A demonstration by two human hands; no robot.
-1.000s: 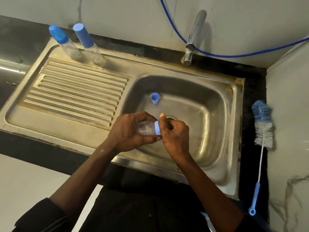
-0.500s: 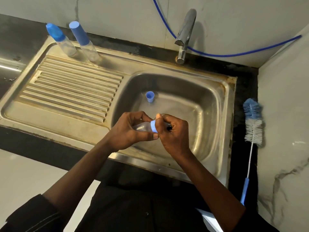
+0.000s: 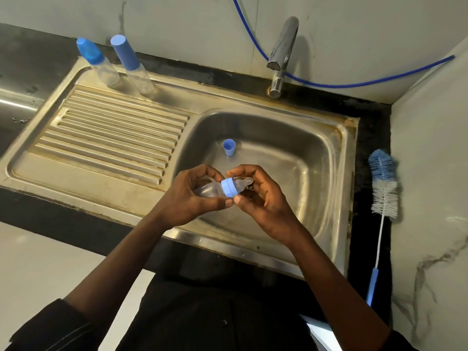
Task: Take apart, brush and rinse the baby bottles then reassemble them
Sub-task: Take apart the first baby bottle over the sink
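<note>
I am holding a small clear plastic baby bottle (image 3: 207, 190) on its side over the basin of the stainless steel sink (image 3: 228, 245). My left hand (image 3: 192, 196) is curling round its body, fingers above and thumb below. My right hand (image 3: 263, 198) is pinching the blue plastic screw ring (image 3: 230, 187) at the bottle's neck between thumb and curled fingers, and the clear silicone teat (image 3: 245, 182) is poking out past the ring toward my right palm. A small blue plastic cap (image 3: 229, 147) is sitting mouth up on the basin floor, just beyond my hands. A clear bottle with a rounded blue cap (image 3: 97, 63) and a clear bottle with a tall blue cap (image 3: 131, 64) are standing side by side at the back left of the ribbed drainboard (image 3: 106, 133). A blue-and-white bristle bottle brush (image 3: 383, 188) is lying on the dark counter right of the sink, well apart from my hands.
</note>
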